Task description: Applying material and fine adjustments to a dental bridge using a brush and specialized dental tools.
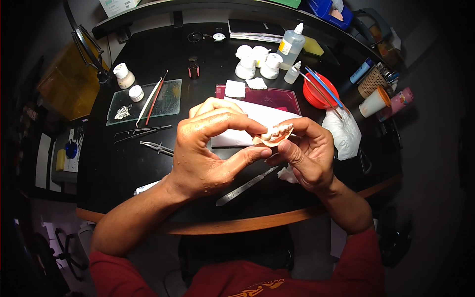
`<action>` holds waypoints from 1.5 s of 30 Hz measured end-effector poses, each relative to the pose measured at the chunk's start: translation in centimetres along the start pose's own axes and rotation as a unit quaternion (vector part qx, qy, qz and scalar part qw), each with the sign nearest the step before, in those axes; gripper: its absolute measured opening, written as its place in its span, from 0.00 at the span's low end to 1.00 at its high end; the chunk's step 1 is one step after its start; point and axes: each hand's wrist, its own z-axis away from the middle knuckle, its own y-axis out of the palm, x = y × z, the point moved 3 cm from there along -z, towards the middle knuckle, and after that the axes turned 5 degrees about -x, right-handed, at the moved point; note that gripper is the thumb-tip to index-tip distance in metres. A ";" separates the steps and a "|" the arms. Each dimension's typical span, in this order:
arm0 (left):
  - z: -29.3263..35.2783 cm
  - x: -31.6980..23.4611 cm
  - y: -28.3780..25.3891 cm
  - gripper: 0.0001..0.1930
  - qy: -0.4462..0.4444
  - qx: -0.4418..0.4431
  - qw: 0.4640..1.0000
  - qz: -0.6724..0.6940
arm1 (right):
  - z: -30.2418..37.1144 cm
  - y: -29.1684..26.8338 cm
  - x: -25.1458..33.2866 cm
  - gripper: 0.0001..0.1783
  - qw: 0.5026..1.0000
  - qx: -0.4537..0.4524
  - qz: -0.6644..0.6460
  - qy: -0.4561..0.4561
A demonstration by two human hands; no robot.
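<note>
Over the middle of the desk, both my hands hold a small beige-pink dental model (275, 135) with a row of pale teeth along it. My left hand (205, 143) pinches its left end between thumb and index finger. On the other side, my right hand (311, 153) grips it with the thumb below and the index finger along the top. Below the hands a scalpel (242, 189) lies on the black desk. A white paper sheet (230, 137) is partly hidden behind them, and a crumpled white tissue (287, 173) shows under my right hand.
A glass slab (168, 101) with two thin brushes and a small jar lies left; tweezers (143, 131) lie below it. White-capped jars (257, 64) and a large clear bottle (291, 48) stand behind. A red bowl (324, 81) with brushes and a white cloth (341, 134) are right.
</note>
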 end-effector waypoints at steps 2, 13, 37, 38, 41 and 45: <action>-0.1 0.0 0.0 0.13 0.007 0.001 1.000 -0.006 | 0.0 0.0 0.0 0.12 1.000 0.000 -0.004 -0.001; 0.2 -0.1 -0.2 0.15 -0.022 0.036 0.999 -0.009 | 0.0 0.1 0.0 0.11 1.000 0.000 -0.009 -0.002; 0.2 0.0 -0.3 0.16 -0.011 0.029 0.999 -0.014 | 0.0 0.1 0.0 0.11 1.000 0.007 -0.025 0.008; 0.2 0.0 -0.3 0.16 -0.004 0.028 1.000 -0.010 | 0.0 0.2 0.0 0.11 1.000 0.006 -0.027 0.008; 0.2 0.0 -0.2 0.17 -0.001 0.026 1.000 -0.001 | 0.0 0.1 -0.1 0.12 1.000 0.007 -0.022 0.007; 0.1 0.0 -0.1 0.13 0.008 -0.006 1.000 -0.002 | 0.0 0.0 -0.2 0.13 1.000 0.009 -0.003 0.009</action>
